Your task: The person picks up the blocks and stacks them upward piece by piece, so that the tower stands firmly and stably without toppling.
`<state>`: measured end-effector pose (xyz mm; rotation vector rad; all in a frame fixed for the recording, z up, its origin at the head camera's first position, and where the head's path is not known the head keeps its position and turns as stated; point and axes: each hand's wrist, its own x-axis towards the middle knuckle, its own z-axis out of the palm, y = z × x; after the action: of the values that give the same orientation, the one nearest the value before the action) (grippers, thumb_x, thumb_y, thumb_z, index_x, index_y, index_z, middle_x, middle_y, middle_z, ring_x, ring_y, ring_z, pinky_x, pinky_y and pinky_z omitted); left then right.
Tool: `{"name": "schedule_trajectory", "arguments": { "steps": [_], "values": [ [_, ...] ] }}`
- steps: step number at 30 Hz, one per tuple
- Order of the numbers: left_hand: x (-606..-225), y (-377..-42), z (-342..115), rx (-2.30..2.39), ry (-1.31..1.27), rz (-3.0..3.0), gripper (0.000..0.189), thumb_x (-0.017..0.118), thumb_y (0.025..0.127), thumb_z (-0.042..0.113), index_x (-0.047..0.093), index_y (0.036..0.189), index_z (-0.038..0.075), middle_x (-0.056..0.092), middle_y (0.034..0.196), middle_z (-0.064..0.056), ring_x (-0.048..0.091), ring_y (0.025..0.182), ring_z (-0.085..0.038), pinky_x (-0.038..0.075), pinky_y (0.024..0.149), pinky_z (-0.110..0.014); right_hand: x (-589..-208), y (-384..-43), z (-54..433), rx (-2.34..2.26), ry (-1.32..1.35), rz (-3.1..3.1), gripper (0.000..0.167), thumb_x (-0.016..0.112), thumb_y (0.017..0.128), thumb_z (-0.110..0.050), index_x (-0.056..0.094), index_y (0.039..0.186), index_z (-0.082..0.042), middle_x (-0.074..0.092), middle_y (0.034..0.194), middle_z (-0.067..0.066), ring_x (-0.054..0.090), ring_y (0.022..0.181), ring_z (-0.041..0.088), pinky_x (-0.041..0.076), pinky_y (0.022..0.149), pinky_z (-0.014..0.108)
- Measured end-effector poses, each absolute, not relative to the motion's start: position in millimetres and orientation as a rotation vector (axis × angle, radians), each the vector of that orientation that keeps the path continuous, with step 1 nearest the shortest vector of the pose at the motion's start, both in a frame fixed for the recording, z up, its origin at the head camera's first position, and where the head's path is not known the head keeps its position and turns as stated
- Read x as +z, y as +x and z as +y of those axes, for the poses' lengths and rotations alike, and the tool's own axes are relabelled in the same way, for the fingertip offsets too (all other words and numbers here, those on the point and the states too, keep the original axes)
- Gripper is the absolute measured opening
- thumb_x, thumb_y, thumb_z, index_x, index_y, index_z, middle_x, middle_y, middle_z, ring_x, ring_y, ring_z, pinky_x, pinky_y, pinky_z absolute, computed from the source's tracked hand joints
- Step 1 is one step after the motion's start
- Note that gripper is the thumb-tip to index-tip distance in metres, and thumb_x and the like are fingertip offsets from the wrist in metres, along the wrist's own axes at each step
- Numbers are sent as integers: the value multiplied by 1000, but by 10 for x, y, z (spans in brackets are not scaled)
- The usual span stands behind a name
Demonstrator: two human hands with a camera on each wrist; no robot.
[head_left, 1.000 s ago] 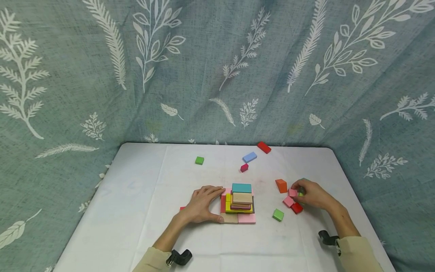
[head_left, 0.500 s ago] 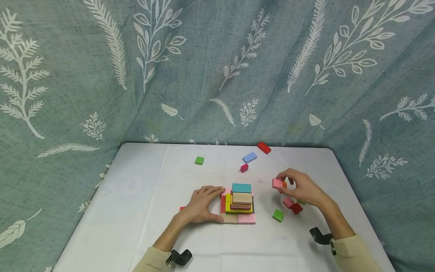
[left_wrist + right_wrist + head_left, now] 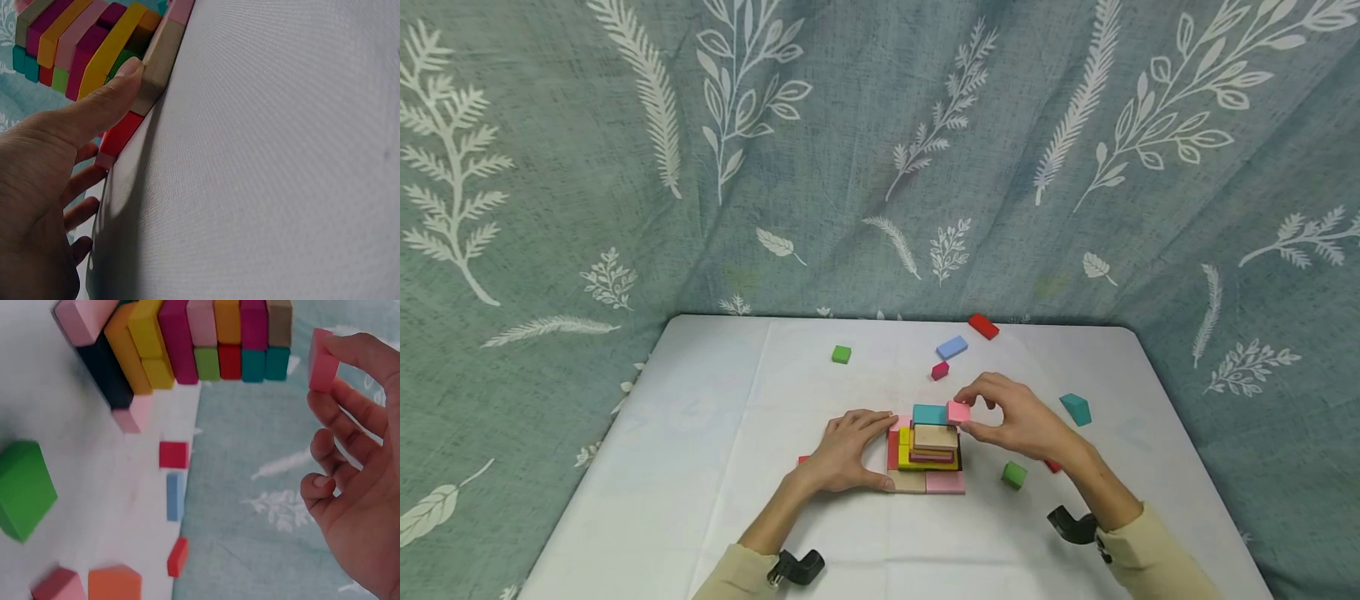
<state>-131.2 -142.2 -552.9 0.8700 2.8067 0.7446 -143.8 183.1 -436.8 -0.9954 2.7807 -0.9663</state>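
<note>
A tower of stacked coloured blocks [image 3: 935, 438] stands near the table's middle on a low base of flat blocks; its many layers show from the side in the right wrist view. My left hand [image 3: 846, 454] rests at the base's left side, fingers extended. In the left wrist view its thumb [image 3: 115, 94] touches a beige block [image 3: 156, 65]. My right hand [image 3: 1018, 421] pinches a small pink block [image 3: 958, 412] between thumb and fingers beside the tower's top. In the right wrist view that pink block [image 3: 322, 362] is apart from the top beige block [image 3: 279, 324].
Loose blocks lie about: green [image 3: 1014, 475] near the right forearm, teal [image 3: 1076, 409] at right, and green [image 3: 842, 354], blue [image 3: 952, 347] and red [image 3: 983, 326] farther back. An orange block [image 3: 115, 584] shows only in the right wrist view. Patterned cloth [image 3: 850, 167] hangs behind the table.
My right hand has carried the pink block leftward from the loose blocks at right to the tower's top. The teal block at right has come into sight. My left hand has stayed put.
</note>
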Motion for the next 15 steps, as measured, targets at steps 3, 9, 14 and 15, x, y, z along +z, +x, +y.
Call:
{"name": "schedule_trajectory", "arguments": {
  "steps": [3,9,14,15],
  "values": [
    [-5535,-1312,-1420,742,874,2813,103,79,70,70,41,155,23,43,156,1,35,140,-26,30,104,-57,-4391,-1441,1765,-941,-991,2777,34,80,87,-30,68,118,-26,61,107,-11,52,93,10,50,76,30],
    [-5531,-1306,-1418,738,863,2805,104,79,70,70,41,155,24,42,156,2,35,140,-24,29,105,-56,-4427,-1451,1688,-890,-975,2787,35,80,87,-36,68,117,-25,61,109,-11,54,97,10,53,78,37],
    [-5530,-1309,-1421,722,850,2799,105,77,70,72,39,156,26,41,157,4,34,141,-22,29,106,-54,-4429,-1460,1680,-868,-978,2795,34,79,88,-36,68,118,-25,62,108,-8,54,98,9,52,79,35],
    [-5531,-1310,-1422,721,847,2799,105,77,70,72,39,156,26,41,157,5,33,141,-22,29,106,-54,-4427,-1461,1679,-865,-979,2796,34,79,88,-36,68,118,-25,63,109,-6,54,98,9,52,79,34]
  ]
}}
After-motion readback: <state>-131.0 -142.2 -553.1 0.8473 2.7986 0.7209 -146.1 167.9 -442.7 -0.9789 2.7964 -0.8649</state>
